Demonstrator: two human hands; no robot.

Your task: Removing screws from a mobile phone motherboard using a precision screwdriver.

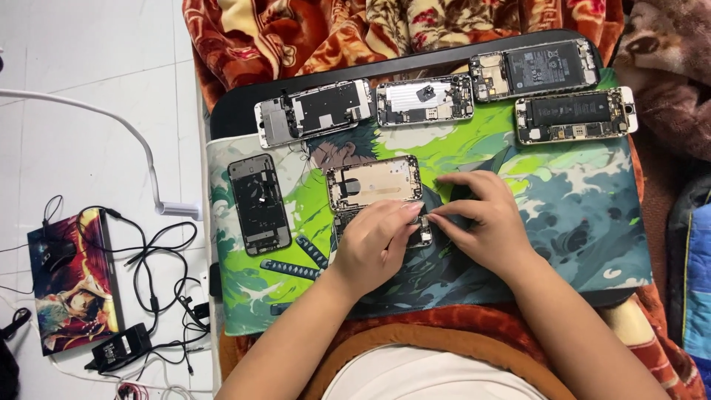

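My left hand (pixel 374 244) and my right hand (pixel 481 218) meet over an opened phone body (pixel 424 231) that lies on the green printed mat (pixel 578 200). The fingertips of both hands pinch at its right end, and the left hand covers most of it. Just above it lies a gold phone back shell (pixel 374 181), inner side up. The right hand's fingers also rest on the mat beside this shell. What sits between the fingertips is too small to make out.
Several opened phones lie about the mat: a dark one (pixel 259 204) at the left, and others (pixel 315 111), (pixel 424 100), (pixel 535 68), (pixel 576 115) along the back. A patterned blanket (pixel 296 33) surrounds the board. On the floor at left are a laptop (pixel 74 281), cables and a charger (pixel 122 344).
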